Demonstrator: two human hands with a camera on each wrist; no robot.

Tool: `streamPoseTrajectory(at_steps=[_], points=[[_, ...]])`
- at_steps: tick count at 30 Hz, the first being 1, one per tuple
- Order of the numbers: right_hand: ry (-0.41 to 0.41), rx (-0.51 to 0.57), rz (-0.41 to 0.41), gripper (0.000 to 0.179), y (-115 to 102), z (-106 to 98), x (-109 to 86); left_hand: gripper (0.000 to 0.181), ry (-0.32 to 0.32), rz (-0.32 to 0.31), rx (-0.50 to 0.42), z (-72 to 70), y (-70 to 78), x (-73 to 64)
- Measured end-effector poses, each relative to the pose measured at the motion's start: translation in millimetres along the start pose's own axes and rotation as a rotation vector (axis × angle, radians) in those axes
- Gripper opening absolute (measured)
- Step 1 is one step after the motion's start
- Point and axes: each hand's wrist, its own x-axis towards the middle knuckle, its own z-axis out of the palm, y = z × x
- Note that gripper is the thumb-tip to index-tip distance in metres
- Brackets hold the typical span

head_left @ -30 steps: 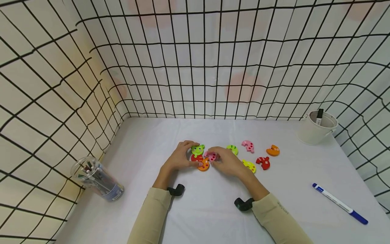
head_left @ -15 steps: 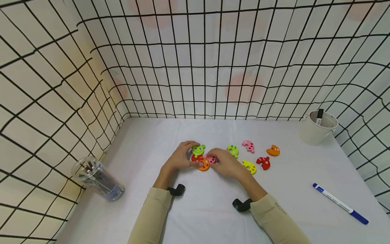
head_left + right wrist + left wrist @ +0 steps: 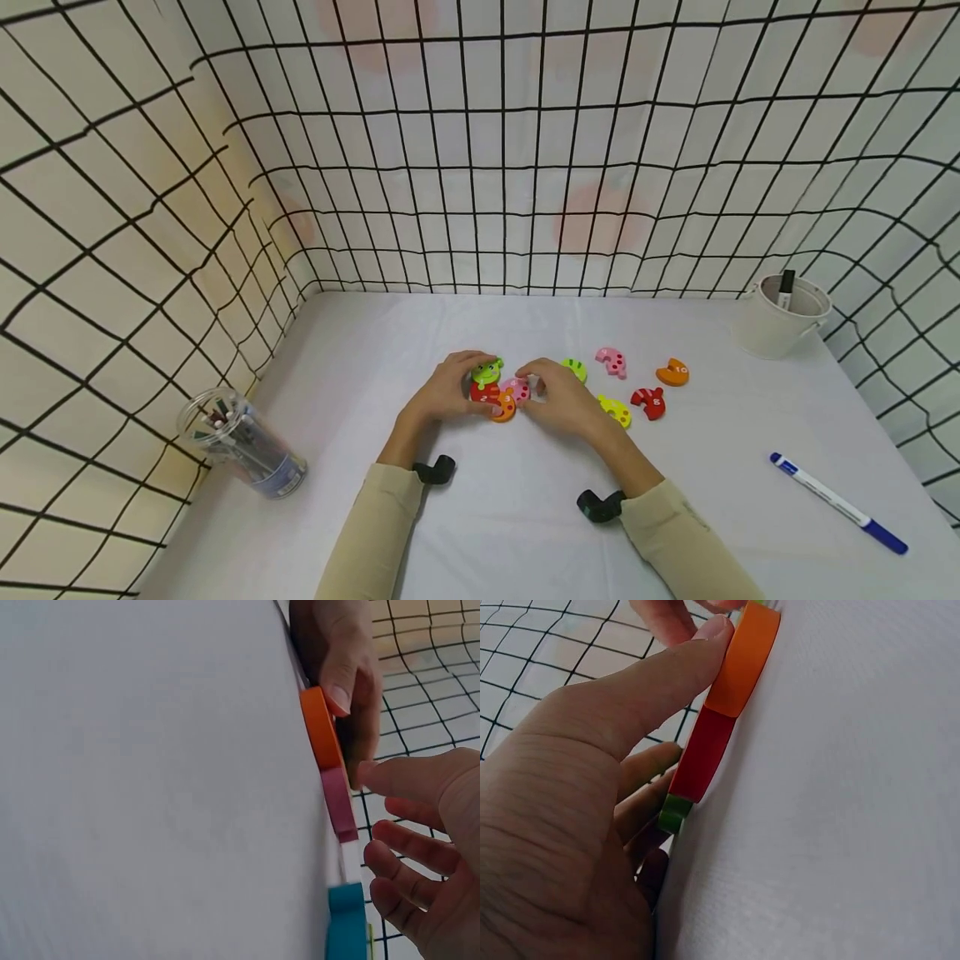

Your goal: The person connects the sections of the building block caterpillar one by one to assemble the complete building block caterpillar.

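Joined number puzzle pieces lie on the white cloth in the head view: a green smiling animal head [image 3: 487, 371], a red piece [image 3: 484, 394], an orange piece [image 3: 507, 407] and a pink spotted piece [image 3: 516, 388]. My left hand [image 3: 444, 389] spans this group, thumb on the orange piece and fingers round the green head. At the group's right side, my right hand [image 3: 558, 400] has its thumb and forefinger parted beside the pink piece. In the right wrist view its thumb tip reaches the upper edge of the pink piece [image 3: 340, 802], with the other fingers loosely bent.
Loose pieces lie to the right: green [image 3: 576, 368], yellow [image 3: 617, 410], pink [image 3: 612, 362], red [image 3: 649, 402] and orange [image 3: 672, 372]. A blue marker [image 3: 836, 502] lies at the right, a white bucket [image 3: 772, 325] behind it. A jar of pencils [image 3: 258, 454] leans left. Black mesh surrounds the table's back and sides.
The pink piece has settled against the orange and red ones. My right thumb and forefinger have spread from it, while my left hand has stayed nearly in place.
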Motion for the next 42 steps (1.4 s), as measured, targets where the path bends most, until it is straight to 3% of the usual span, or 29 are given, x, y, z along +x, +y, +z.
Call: streamPoseTrajectory(at_steps=[7, 14, 20, 28, 42], points=[[0.089, -0.001, 0.041, 0.041, 18.4, -14.2, -9.0, 0.08, 0.018, -0.053, -0.049, 1.9, 2.4, -4.6], [0.17, -0.085, 0.112, 0.043, 35.3, -24.5, -13.4, 0.081, 0.011, -0.076, -0.049, 2.9, 5.2, -5.4], [0.141, -0.131, 0.144, 0.052, 45.7, -31.1, -13.7, 0.084, -0.001, -0.053, -0.047, 4.6, 7.0, -5.1], [0.079, -0.1, 0.113, 0.056, 52.9, -33.2, -14.1, 0.09, -0.039, -0.04, -0.034, 2.0, 5.4, -5.9], [0.102, -0.027, 0.148, 0.05, 57.4, -35.9, -13.7, 0.088, -0.07, 0.027, -0.043, -0.6, 3.3, -1.6]])
